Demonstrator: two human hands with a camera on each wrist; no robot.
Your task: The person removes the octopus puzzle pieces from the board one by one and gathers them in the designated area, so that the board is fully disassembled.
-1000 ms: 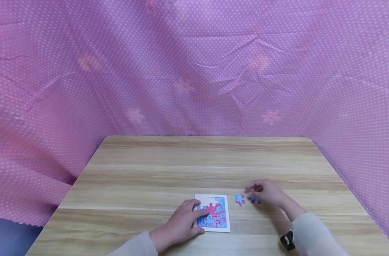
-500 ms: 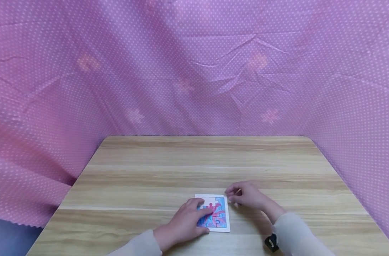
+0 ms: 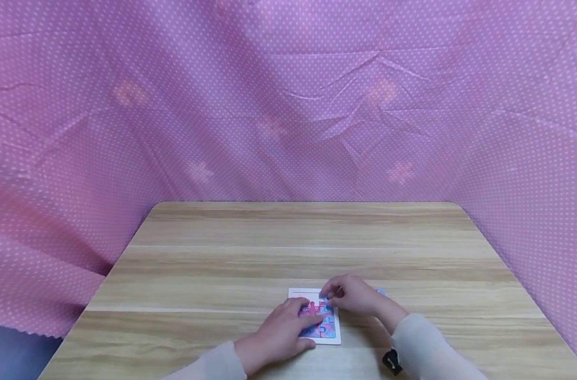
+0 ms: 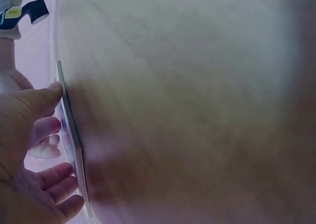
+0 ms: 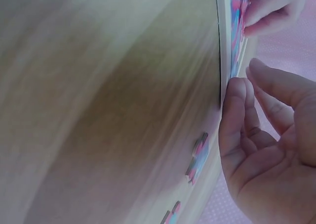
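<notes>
In the head view, a jigsaw puzzle (image 3: 330, 332) in a white frame lies on the table, with blue and pink pieces in it and a bare white area along the top. My left hand (image 3: 281, 330) rests across its left side, thumb along the near edge and fingers spread over the pieces. My right hand (image 3: 352, 295) is at the puzzle's upper right corner, its bent fingertips over the blue corner piece. In the right wrist view, the thumb stands a little apart from the fingers (image 5: 232, 98); I cannot tell whether they pinch a piece.
Two loose puzzle pieces lie on the table beside the frame, one nearer (image 5: 197, 157) and one at the bottom edge (image 5: 173, 214) of the right wrist view. A wood-grain table (image 3: 212, 264) carries everything. Pink dotted cloth (image 3: 288, 105) hangs behind and at the sides.
My right hand has moved left from beside the loose pieces to the puzzle's upper right corner. My left hand has slid slightly right, farther over the pieces.
</notes>
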